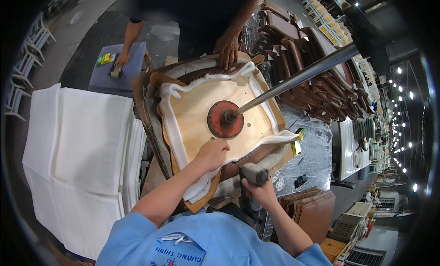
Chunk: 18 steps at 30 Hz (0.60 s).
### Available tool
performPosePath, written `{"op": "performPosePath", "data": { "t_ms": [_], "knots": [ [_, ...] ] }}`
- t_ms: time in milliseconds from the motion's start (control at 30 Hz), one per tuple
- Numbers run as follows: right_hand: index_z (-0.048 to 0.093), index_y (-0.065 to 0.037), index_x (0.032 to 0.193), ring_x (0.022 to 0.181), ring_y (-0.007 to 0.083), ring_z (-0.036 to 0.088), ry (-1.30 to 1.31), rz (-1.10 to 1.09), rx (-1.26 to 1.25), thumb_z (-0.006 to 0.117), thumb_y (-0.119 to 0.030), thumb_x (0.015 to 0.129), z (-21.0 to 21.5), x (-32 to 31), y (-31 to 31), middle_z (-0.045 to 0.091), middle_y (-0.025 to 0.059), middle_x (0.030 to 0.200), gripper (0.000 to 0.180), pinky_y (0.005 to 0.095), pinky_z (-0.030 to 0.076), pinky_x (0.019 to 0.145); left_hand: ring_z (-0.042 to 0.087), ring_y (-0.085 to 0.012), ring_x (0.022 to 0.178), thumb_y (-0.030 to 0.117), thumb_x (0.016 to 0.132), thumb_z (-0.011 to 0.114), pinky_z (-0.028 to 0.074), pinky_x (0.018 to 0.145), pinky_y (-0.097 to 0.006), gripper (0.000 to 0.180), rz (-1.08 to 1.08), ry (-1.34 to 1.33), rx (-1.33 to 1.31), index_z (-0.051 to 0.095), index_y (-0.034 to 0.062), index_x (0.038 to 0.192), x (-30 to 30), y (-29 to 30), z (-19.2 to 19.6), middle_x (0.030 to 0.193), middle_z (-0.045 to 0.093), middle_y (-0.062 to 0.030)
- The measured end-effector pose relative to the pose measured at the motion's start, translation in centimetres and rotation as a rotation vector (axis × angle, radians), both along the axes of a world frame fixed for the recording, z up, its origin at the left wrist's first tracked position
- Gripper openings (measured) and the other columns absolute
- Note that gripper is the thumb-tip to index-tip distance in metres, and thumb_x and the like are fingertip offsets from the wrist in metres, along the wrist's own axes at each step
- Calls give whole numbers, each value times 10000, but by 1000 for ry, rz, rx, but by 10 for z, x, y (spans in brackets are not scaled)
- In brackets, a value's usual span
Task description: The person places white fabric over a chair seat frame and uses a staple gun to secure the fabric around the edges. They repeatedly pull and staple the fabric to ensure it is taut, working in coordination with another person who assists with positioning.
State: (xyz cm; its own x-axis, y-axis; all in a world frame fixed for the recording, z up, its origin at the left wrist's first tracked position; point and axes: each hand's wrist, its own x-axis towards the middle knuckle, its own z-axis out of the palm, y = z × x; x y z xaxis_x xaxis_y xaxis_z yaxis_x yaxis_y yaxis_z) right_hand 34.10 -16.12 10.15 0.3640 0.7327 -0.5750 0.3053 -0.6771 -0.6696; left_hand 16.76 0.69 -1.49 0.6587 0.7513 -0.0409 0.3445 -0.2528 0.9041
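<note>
A pale plywood seat board point(188, 111) lies in front of me, ringed by white foam point(170, 136) and brown cover material point(250, 157). A red round press plate point(219, 129) on a slanting metal rod point(298, 80) bears on its middle. My left hand point(213, 155) is closed at the board's near edge, fingers curled; what they may hold is hidden. In my right hand point(262, 191) is a staple gun point(255, 173), its nose close to the near right edge of the cover.
Across from me, a person's hand point(228, 50) rests at the far edge; their other hand holds a dark tool point(116, 72) on a grey-blue surface point(101, 80). White foam sheets point(89, 137) stand left, brown cushions point(305, 78) right, and brown sheets point(316, 211) near right.
</note>
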Motion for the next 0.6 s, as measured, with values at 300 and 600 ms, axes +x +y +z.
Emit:
{"op": "performPosePath", "data": {
  "t_ms": [300, 600],
  "knots": [
    [598, -9, 1524, 1013, 173, 734, -40, -184, 211, 893, -204, 958, -22, -1, -113, 767, 117, 1208, 667, 337, 596, 906, 408, -500, 1554, 333, 953, 798, 272, 1330, -584, 723, -398, 435, 500, 562, 16, 1558, -5, -100, 34, 1633, 492, -284],
    [621, 11, 1495, 1245, 244, 712, -84, -151, 422, 948, -128, 857, -33, 14, -171, 732, 155, 1347, 730, 380, 543, 1095, 430, -464, 1556, 217, 962, 782, 314, 1320, -567, 644, 80, 171, 276, 579, 27, 1543, -57, -90, 59, 1648, 490, -284]
  ]
}}
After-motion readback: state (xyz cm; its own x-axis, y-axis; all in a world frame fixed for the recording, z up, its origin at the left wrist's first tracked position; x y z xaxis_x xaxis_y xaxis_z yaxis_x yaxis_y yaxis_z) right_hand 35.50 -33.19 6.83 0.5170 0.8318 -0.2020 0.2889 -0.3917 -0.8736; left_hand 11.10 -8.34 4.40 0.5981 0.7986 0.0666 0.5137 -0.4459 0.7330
